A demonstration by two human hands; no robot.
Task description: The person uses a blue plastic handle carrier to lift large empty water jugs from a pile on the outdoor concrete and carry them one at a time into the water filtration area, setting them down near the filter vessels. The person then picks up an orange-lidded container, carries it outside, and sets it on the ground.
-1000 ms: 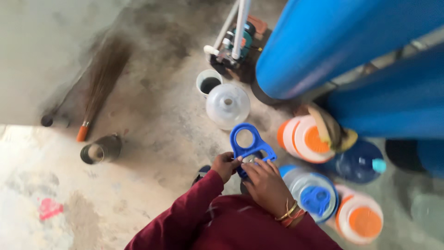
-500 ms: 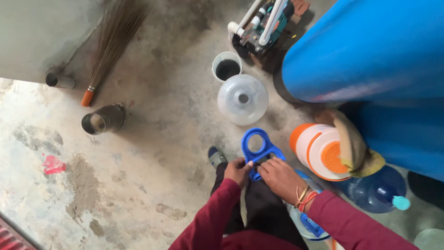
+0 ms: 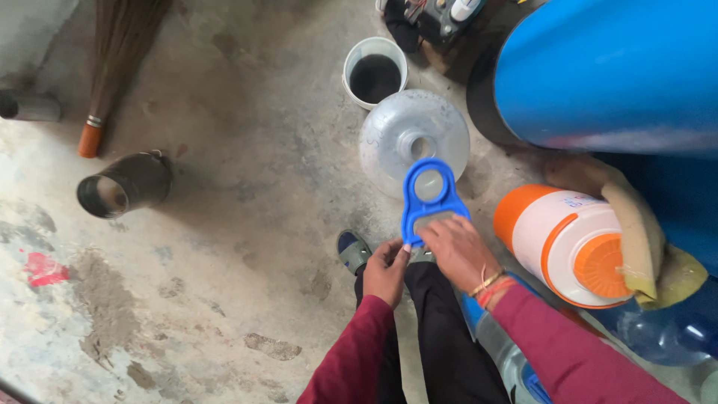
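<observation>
Concrete floor below us — both hands, left (image 3: 387, 271) and right (image 3: 455, 251), pinch a blue bottle-carrier handle (image 3: 428, 200), not yet fitted to the clear jug (image 3: 389, 142) just beyond our fingertips.

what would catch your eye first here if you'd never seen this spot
The blue plastic handle at centre, gripped by both the left hand and right hand above a clear water jug. Next, the huge blue tank at upper right and the orange-and-white cooler below it.

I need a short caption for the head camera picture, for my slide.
Both hands, left hand and right hand, hold a blue plastic handle above a clear water jug on the concrete floor.
</observation>
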